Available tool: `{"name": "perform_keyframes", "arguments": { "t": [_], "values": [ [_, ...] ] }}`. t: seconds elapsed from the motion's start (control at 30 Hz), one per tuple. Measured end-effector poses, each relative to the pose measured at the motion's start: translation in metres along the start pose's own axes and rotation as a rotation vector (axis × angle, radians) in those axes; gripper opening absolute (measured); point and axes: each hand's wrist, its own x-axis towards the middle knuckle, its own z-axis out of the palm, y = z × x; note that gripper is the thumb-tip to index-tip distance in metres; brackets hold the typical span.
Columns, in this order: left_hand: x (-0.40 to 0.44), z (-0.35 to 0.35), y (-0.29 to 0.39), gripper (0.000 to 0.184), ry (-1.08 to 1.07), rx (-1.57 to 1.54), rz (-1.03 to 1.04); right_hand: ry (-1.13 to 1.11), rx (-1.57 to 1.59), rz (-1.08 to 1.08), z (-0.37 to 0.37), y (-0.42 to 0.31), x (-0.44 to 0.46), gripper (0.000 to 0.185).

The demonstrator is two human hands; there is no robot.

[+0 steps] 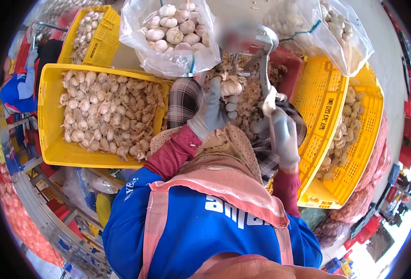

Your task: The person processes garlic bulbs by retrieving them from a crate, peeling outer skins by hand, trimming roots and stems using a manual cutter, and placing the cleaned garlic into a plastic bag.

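Observation:
My left hand [212, 109], in a grey glove, has its fingers closed round a garlic bulb [231, 87] above the lap. To the right, my gloved right hand [282, 132] is closed, with a pale, blurred object [269, 103] at its fingers; whether it is garlic or a handle I cannot tell. Just beyond the hands stands a metal device [264, 60] with a curved arm. Loose garlic skins [247, 109] lie beneath and around it, partly inside a red container [289, 72].
A yellow crate [94, 160] of garlic bulbs stands at left, another [108, 32] behind it. Yellow crates [319, 116] with garlic are at right. Clear bags [168, 63] [359, 51] of bulbs stand ahead. A person in blue [19, 93] is at far left.

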Motion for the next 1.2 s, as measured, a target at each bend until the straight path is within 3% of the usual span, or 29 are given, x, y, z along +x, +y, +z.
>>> {"name": "perform_keyframes", "arguments": {
  "t": [0.1,0.13,0.2,0.37,0.43,0.47,0.5,0.57,0.6,0.63,0.7,0.73,0.83,0.9,0.93,0.97,1.0,1.03,1.1,1.13,1.17,1.2],
  "values": [
    [0.005,0.012,-0.003,0.07,0.106,0.009,0.002,0.028,-0.255,-0.206,0.005,-0.017,-0.017,0.039],
    [0.006,0.018,-0.002,0.07,0.1,0.007,0.009,0.088,-0.255,-0.119,0.005,-0.018,-0.018,0.038],
    [0.008,0.026,0.002,0.069,0.051,0.07,-0.035,0.142,-0.41,-0.24,0.011,-0.016,-0.019,0.035],
    [0.007,0.026,-0.003,0.057,0.127,0.047,0.022,0.115,-0.396,-0.214,0.006,0.027,0.007,0.029],
    [0.002,0.025,0.01,0.05,0.14,0.507,0.032,0.206,-0.657,-0.393,0.004,0.062,0.031,0.029],
    [0.0,0.028,0.014,0.046,0.154,0.522,-0.005,0.252,-0.71,-0.515,0.004,0.076,0.043,0.031],
    [0.001,0.027,0.015,0.046,0.157,0.528,-0.01,0.228,-0.724,-0.445,0.004,0.081,0.049,0.034],
    [0.004,0.023,0.016,0.047,0.033,0.61,0.102,0.246,-0.678,-0.537,0.004,0.097,0.076,0.035],
    [0.006,0.021,0.015,0.049,-0.009,0.681,0.171,0.122,-0.607,-0.422,0.003,0.086,0.079,0.035],
    [0.008,0.017,0.013,0.049,-0.016,0.687,0.166,0.131,-0.604,-0.421,0.002,0.086,0.078,0.035],
    [0.008,0.015,0.014,0.048,-0.04,0.704,0.235,0.308,-0.921,-0.683,0.004,0.077,0.071,0.034],
    [0.006,0.014,0.012,0.051,0.0,0.691,0.264,0.397,-0.858,-0.762,0.005,0.073,0.06,0.031],
    [-0.012,0.017,0.022,0.053,-0.019,0.838,0.123,0.46,-0.422,-0.63,0.002,0.087,0.023,0.03],
    [-0.017,0.014,0.016,0.048,-0.149,1.043,0.111,0.254,-0.026,-0.212,0.011,0.077,0.01,0.037],
    [-0.015,0.015,0.01,0.042,-0.207,1.058,0.038,0.101,0.159,-0.117,0.021,0.067,0.009,0.05],
    [-0.019,0.025,0.002,0.038,-0.21,1.094,0.043,0.013,0.226,0.187,0.024,0.062,0.005,0.059],
    [-0.022,0.035,-0.004,0.035,-0.212,1.13,0.055,0.059,0.265,0.149,0.028,0.079,0.007,0.062],
    [-0.014,0.01,-0.021,0.031,-0.249,1.098,0.259,0.069,0.27,0.147,0.024,0.08,0.005,0.062],
    [-0.022,0.021,-0.015,0.03,-0.176,1.086,0.229,-0.101,0.353,0.173,0.019,0.079,0.001,0.063],
    [-0.026,0.024,-0.012,0.03,-0.101,1.072,0.2,-0.161,0.586,0.188,0.022,0.103,0.006,0.063],
    [-0.025,0.023,-0.012,0.029,-0.035,0.889,0.135,-0.162,0.591,0.187,0.025,0.104,0.005,0.063],
    [-0.027,0.023,-0.011,0.03,0.078,0.865,0.15,-0.173,0.563,0.063,0.029,0.103,0.005,0.06]
  ]
}}
